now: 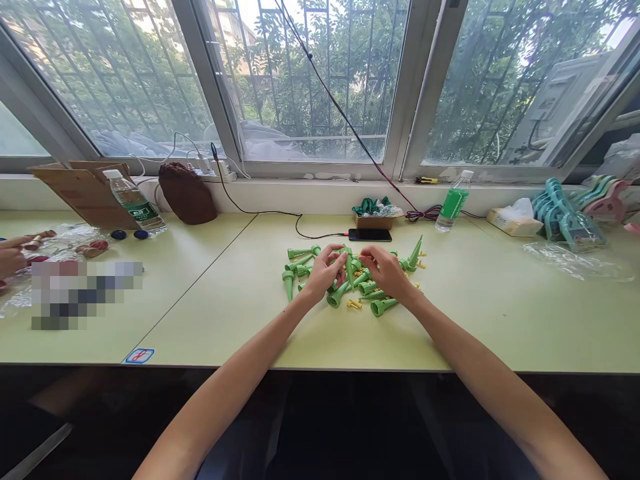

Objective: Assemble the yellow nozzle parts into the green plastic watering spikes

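Note:
A green plastic watering spike [350, 272], tip pointing down, is held in the fingers of my left hand [325, 272]. Close beside its upper end, my right hand [383, 268] is closed in a pinch; whatever lies between its fingertips is too small to make out. Around and below both hands, several more green spikes lie loosely piled, among them a funnel-ended one [384, 307] at the front and one pointing up [415, 255] at the right. Small yellow plastic pieces [354, 304] are scattered among them.
Behind the pile lie a black phone [370, 235] on a cable and a small cardboard box [376, 220]. A water bottle [454, 201], tissue pack [515, 219] and teal hangers [563, 217] stand right. At far left, another person's hand [15, 257] is over plastic bags.

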Available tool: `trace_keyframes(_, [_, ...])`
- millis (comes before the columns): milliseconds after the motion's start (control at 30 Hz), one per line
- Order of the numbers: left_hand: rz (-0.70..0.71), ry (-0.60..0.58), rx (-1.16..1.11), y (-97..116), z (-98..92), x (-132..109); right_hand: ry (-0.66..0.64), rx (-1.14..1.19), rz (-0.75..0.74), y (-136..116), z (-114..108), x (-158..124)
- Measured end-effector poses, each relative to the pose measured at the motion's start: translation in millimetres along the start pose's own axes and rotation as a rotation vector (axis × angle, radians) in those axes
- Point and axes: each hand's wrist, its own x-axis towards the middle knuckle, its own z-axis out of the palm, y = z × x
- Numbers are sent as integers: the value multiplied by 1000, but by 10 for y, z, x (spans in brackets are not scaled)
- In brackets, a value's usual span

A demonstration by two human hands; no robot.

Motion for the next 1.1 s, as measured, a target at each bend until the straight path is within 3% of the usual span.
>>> trace_keyframes(400, [-8, 20, 2, 31, 17, -17, 75, 91, -144, -9, 40, -11])
trace_keyframes(1100, [-8, -23, 3, 34, 34, -35, 45, 102, -164, -31, 55, -18])
